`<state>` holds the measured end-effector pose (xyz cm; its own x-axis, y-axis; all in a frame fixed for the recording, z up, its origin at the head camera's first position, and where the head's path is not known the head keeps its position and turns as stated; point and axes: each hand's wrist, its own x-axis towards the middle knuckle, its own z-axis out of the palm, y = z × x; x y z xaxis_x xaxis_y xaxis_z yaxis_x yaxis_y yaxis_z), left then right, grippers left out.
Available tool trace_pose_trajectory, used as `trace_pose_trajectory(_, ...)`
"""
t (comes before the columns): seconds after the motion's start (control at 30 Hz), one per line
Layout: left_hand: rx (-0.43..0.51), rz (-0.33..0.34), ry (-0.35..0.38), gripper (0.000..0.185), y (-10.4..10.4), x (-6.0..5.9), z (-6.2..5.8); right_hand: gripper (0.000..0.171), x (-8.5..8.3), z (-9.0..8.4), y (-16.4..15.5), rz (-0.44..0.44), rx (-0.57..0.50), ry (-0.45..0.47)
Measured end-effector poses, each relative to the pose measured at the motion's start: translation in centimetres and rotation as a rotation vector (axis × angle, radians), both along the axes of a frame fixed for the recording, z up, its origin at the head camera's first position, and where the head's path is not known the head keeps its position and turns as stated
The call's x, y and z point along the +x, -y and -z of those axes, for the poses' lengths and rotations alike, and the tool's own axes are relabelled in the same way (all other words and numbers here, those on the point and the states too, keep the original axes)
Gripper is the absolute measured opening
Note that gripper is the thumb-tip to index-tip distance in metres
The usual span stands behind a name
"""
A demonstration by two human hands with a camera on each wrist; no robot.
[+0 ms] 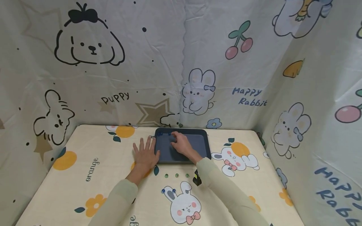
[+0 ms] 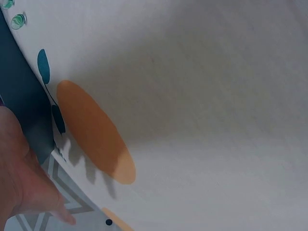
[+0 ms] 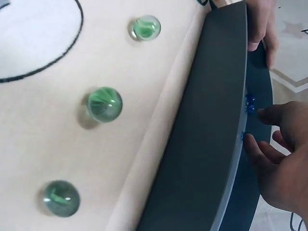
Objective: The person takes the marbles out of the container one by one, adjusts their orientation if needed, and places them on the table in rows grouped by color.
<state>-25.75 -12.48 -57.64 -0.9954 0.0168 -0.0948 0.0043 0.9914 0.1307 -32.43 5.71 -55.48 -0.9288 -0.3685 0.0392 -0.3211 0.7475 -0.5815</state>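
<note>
A dark blue-grey tray (image 1: 183,157) lies at the far side of the table. My right hand (image 1: 183,144) reaches over it, fingers bent and spread apart, one fingertip at a blue marble (image 3: 243,136) near the far rim. More blue marbles (image 1: 159,134) sit in the tray's far left corner. My left hand (image 1: 145,155) lies with fingers spread beside the tray's left edge; its thumb is at the rim. On the cloth before the tray, three green-swirled marbles (image 1: 176,175) form a row. Two blue marbles (image 1: 163,191) lie closer to me.
A patterned cloth (image 1: 113,163) covers the table, and printed fabric walls (image 1: 158,62) rise behind and at the sides. Next to my right sleeve (image 1: 220,182) shows a small black object (image 1: 197,178) with a yellow mark.
</note>
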Motion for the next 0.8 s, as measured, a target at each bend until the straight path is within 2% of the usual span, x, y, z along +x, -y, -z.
trace_pose_trajectory(0.13,-0.013,-0.006,-0.004,0.074,0.2,0.0,0.0,0.047,-0.9,0.2,1.0,-0.002,0.028,0.007)
trace_pose_trajectory(0.43,-0.036,0.009,-0.006,0.072,-0.1,0.2,0.1,0.048,-2.4,1.3,1.9,-0.052,0.160,-0.077)
trace_pose_trajectory(0.53,-0.027,0.012,-0.018,0.072,-0.2,0.3,0.0,0.047,-2.7,1.7,2.0,-0.034,0.208,-0.106)
trace_pose_trajectory(0.8,-0.022,0.004,-0.027,0.071,-0.1,0.3,-0.1,0.043,-3.4,1.6,2.4,-0.023,0.291,-0.097)
